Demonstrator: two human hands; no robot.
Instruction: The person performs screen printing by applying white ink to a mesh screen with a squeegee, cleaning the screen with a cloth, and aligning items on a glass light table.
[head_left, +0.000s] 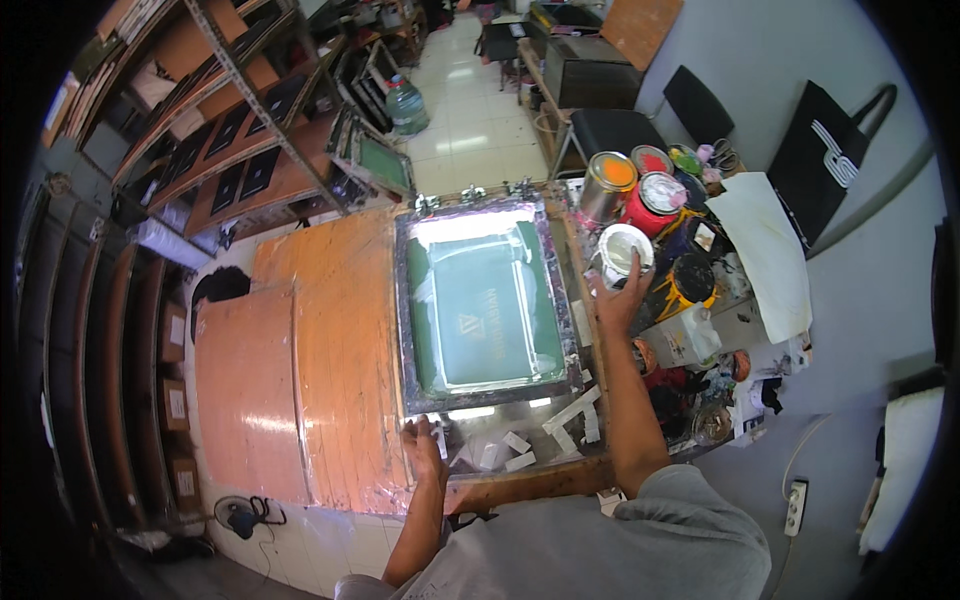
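At the orange-brown wooden table [345, 270], the left hand [425, 450] half-curls by the front edge, grip unclear, while the right hand [624, 290] grips a white round tub [616, 246], mouth upward, past the right edge, near a dark-framed green screen [482, 305], long axis front-to-back.

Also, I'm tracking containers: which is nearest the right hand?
The white tub: the right hand is at its rim, while the silver can of orange and the red bucket stand farther off.
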